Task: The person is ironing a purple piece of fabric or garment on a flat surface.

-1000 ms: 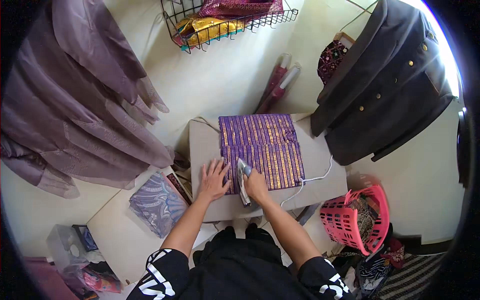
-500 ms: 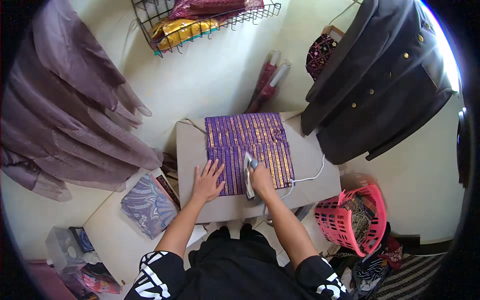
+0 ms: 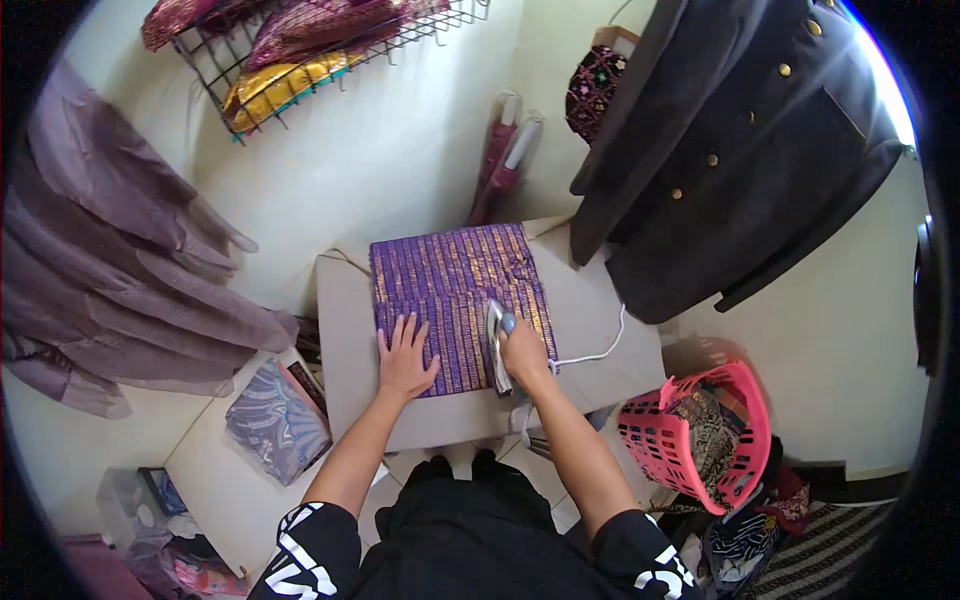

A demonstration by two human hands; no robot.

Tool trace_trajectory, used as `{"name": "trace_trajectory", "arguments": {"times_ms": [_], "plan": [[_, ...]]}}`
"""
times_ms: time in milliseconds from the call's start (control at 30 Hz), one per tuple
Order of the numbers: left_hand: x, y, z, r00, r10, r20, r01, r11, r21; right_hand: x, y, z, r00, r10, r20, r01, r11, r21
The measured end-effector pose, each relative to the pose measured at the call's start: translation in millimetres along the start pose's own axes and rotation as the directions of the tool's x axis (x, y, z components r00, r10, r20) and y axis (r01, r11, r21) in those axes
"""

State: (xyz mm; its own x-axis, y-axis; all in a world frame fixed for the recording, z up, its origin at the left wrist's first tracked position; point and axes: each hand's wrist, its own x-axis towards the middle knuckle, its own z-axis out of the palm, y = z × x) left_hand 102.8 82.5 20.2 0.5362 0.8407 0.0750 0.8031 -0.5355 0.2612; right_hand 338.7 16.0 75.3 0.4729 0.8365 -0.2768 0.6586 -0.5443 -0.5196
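Note:
A purple cloth with gold stripes point(image 3: 450, 262) lies folded on a padded grey-beige board point(image 3: 345, 375). My right hand point(image 3: 526, 355) is wrapped around the handle of a clothes iron point(image 3: 496, 345), which rests on the near right part of the cloth, its tip pointing away from me. A white cord point(image 3: 595, 357) runs off to the right beside that hand. Flat on the near left part of the cloth lies my left hand point(image 3: 406, 362), fingers spread, holding nothing.
A dark jacket point(image 3: 745, 170) hangs at the right, a mauve garment point(image 3: 130, 250) at the left. Folded blue-grey cloth point(image 3: 278, 420) sits on a white surface. A pink basket point(image 3: 660, 440) holds fabric at the lower right. Above is a wire rack point(image 3: 205, 80) with fabrics.
My view has turned, so the room appears shifted left. Relative to the cloth, the iron and my right hand have moved right, and my left hand sits slightly farther right too.

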Motion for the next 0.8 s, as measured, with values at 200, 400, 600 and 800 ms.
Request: {"name": "trace_trajectory", "arguments": {"times_ms": [200, 400, 600, 800], "plan": [[32.6, 59.9, 32.4, 0.992, 0.108, 0.068, -0.105, 0.993, -0.049, -2.7, 20.5, 4.4, 0.997, -0.020, -0.071, 0.020, 1.000, 0.008], [41.4, 81.2, 41.0, 0.994, 0.080, 0.073, -0.076, 0.995, -0.064, -2.6, 45.9, -16.1, 0.997, 0.067, -0.027, -0.067, 0.998, 0.005], [44.0, 83.3, 40.0, 0.994, 0.087, 0.071, -0.084, 0.996, -0.037, 31.5, 51.1, -33.2, 0.996, 0.047, -0.073, -0.041, 0.996, 0.075], [41.0, 83.2, 35.7, 0.995, 0.072, 0.075, -0.069, 0.997, -0.042, -8.3, 70.5, -33.4, 0.995, 0.093, -0.023, -0.091, 0.993, 0.077]]}}
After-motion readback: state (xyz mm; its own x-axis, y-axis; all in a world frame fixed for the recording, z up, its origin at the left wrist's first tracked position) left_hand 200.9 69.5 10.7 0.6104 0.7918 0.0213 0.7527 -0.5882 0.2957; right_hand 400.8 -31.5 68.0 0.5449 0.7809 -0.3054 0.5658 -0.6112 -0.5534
